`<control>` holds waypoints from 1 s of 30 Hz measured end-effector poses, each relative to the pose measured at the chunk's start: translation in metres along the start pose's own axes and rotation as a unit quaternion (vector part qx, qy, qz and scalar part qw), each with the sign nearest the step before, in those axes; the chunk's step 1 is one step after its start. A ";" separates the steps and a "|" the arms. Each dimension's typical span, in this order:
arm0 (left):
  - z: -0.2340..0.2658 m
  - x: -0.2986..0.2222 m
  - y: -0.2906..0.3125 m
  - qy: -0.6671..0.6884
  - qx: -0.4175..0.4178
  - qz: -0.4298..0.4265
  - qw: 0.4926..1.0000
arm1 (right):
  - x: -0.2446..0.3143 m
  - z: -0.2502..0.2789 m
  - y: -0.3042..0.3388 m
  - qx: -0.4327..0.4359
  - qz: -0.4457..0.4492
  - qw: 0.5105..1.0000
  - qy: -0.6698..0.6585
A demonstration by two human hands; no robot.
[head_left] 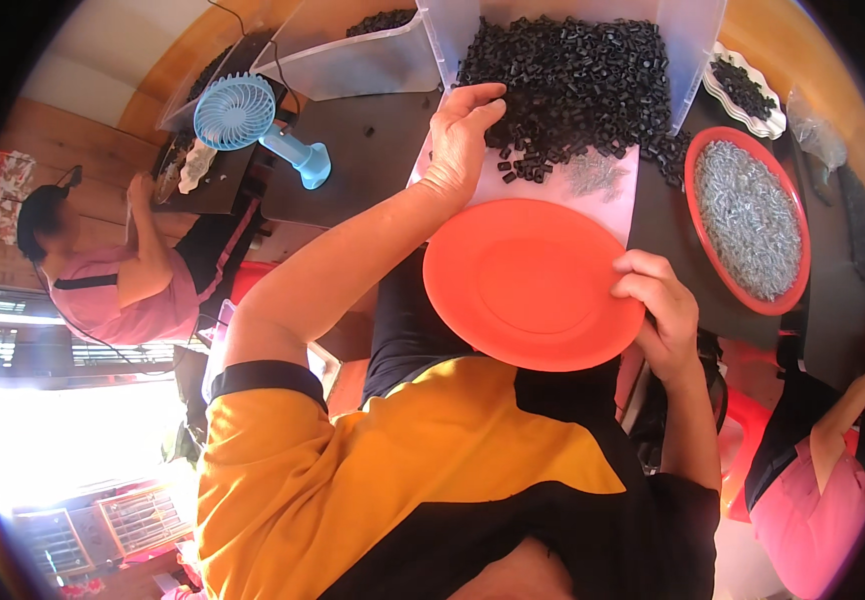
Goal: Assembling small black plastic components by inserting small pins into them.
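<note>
An orange-red plate (533, 285) is tilted in front of my body, its inner face bare. My right hand (665, 310) grips its right rim, fingers over the edge. My left hand (463, 135) is at the left side of a large heap of small black plastic parts (573, 80). Its thumb and fingers are curled together, and whatever may be between them is hidden. Just below the heap, several loose black pieces and a small pile of thin silvery pins or screws (595, 172) lie on a pale pink sheet (615, 212).
A clear plastic bin (698, 50) surrounds the heap. Right of it stand a red basin (695, 190) of silvery pieces and a white dish (775, 122) of black parts. A blue fan (238, 112) stands left. Co-workers in pink sit at left (123, 290) and right (818, 510).
</note>
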State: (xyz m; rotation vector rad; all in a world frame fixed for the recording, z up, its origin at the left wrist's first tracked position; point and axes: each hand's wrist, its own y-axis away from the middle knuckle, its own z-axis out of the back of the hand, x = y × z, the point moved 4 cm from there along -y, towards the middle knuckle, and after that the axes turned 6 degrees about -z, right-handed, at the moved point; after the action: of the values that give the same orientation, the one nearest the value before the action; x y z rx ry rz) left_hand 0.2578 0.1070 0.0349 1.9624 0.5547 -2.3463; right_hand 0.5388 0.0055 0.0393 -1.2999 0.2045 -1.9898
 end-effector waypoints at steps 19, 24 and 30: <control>-0.015 -0.035 -0.063 -0.346 0.228 -0.462 0.784 | -0.012 0.003 0.004 -0.003 0.028 1.000 0.012; -0.016 -0.010 -0.005 -0.436 0.321 -0.443 0.715 | -0.014 0.004 0.005 0.002 0.028 1.000 -0.004; -0.032 -0.009 -0.033 -0.472 0.206 -0.487 0.705 | -0.015 0.005 0.005 -0.001 0.026 1.000 0.000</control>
State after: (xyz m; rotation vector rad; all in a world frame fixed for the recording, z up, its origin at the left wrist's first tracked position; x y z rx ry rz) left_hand 0.2821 0.1452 0.0470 0.0234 1.1697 -3.7929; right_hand 0.5487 0.0132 0.0279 -1.2830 0.2382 -1.9471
